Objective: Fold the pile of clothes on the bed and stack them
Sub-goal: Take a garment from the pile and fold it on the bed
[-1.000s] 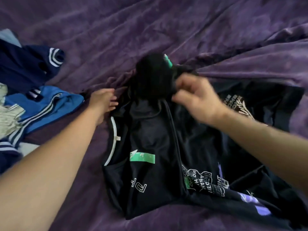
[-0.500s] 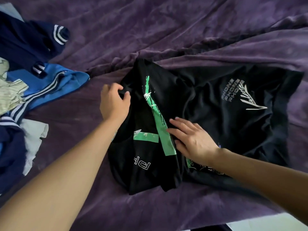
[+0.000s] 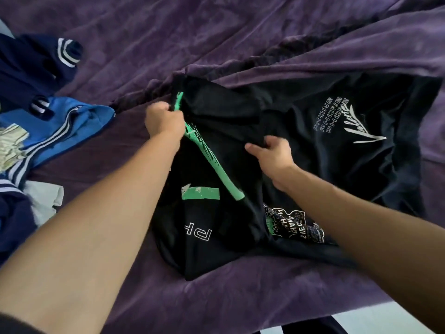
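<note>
A black shirt with green stripes lies partly folded in the middle of the purple bed. My left hand grips its far edge beside the green stripe. My right hand pinches a fold of the same shirt at its right side. Under and to the right of it lies another black shirt with white "PHONE" lettering, spread flat. A printed patch shows below my right forearm.
An unfolded pile sits at the left edge: a navy garment with white-striped cuffs, a blue one with white stripes, and a pale cloth. The bed's near edge and a light floor show bottom right.
My left hand has moved up to the shirt's far edge and closed on it. My right hand has lifted from lying flat and now pinches a fold farther right.
</note>
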Demonstrator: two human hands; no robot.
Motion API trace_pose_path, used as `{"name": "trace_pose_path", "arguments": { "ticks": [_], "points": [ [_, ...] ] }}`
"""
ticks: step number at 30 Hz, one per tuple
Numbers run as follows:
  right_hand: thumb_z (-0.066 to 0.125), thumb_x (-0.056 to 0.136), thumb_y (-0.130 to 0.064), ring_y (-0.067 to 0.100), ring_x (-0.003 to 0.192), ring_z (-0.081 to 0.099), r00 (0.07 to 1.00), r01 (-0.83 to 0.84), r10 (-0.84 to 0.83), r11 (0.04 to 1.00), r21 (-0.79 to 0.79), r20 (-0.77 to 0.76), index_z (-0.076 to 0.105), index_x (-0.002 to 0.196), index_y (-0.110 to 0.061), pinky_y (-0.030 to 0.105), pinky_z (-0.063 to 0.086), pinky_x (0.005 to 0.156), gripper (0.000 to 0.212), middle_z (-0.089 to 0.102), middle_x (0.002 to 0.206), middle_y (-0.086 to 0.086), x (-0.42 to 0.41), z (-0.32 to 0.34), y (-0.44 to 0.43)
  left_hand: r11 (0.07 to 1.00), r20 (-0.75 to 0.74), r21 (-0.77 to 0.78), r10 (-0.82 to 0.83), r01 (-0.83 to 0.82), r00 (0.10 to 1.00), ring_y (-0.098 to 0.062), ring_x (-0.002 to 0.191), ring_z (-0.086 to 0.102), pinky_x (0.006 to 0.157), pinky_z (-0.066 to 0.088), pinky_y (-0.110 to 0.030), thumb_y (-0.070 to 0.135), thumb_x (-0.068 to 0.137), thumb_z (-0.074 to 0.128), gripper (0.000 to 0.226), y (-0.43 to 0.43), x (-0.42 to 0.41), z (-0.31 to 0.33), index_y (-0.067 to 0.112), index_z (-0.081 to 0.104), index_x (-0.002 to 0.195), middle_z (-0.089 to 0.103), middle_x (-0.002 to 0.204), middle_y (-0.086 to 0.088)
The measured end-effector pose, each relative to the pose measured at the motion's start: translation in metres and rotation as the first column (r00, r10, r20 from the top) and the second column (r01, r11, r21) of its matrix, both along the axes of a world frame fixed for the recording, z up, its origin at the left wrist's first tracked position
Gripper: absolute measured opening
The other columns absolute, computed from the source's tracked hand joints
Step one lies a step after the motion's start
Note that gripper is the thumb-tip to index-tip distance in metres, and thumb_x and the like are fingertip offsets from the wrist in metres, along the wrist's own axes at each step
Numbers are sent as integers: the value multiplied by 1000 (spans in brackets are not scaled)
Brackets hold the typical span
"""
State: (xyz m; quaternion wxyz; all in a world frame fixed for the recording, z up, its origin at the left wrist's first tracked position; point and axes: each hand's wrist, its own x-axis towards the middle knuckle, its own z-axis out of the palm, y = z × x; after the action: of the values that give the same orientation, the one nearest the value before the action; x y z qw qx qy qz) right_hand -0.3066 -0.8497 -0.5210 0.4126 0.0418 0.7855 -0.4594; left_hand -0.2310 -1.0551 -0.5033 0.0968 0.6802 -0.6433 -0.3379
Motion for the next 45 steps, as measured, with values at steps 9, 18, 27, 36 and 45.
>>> {"name": "trace_pose_path", "arguments": {
  "ticks": [9, 18, 27, 36, 45],
  "points": [
    [78, 78, -22, 11, 49, 50, 897, -375, 305, 909, 184, 321, 59, 66, -14, 19, 36, 41, 25, 55, 61, 2, 37, 8, 55, 882, 208, 434, -295, 182, 933, -32, 83, 67, 75, 57, -42, 66, 66, 66, 63, 99, 45, -12, 10, 61, 95, 66, 92, -8],
    [59, 94, -31, 30, 87, 69, 953, -68, 69, 998, -15, 294, 60, 95, 5, 42, 54, 80, 36, 69, 94, 23, 66, 36, 54, 853, -213, 521, 127, 3, 969, -20, 66, 66, 63, 51, -34, 28, 89, 56, 13, 102, 74, -6, 21, 51, 79, 66, 81, -4],
    [58, 93, -15, 20, 74, 61, 932, -355, 341, 926, 125, 123, 59, 93, -14, 38, 54, 67, 2, 62, 80, 6, 120, 27, 47, 959, -190, 240, -106, 151, 976, -28, 74, 65, 71, 54, -35, 7, 82, 67, 19, 105, 140, 8, 14, 56, 95, 68, 75, -8],
    [52, 91, -24, 17, 128, 39, 318, -800, 927, 374, 470, -198, 47, 138, -29, 35, 44, 97, 47, 42, 143, -7, 88, 5, 81, 315, 400, 236, -893, 919, 204, -27, 138, 24, 102, 32, -42, 40, 94, 48, 50, 128, 142, -20, 26, 40, 141, 19, 156, -6],
    [65, 79, -19, 35, 113, 53, 400, -372, 703, 711, 597, -588, 59, 123, -14, 43, 46, 90, 44, 60, 121, 16, -144, 31, 55, 320, 549, -212, -743, 924, 383, -34, 113, 46, 86, 43, -46, 16, 80, 63, 30, 38, 13, 10, 15, 59, 110, 51, 120, -11]
  ]
}}
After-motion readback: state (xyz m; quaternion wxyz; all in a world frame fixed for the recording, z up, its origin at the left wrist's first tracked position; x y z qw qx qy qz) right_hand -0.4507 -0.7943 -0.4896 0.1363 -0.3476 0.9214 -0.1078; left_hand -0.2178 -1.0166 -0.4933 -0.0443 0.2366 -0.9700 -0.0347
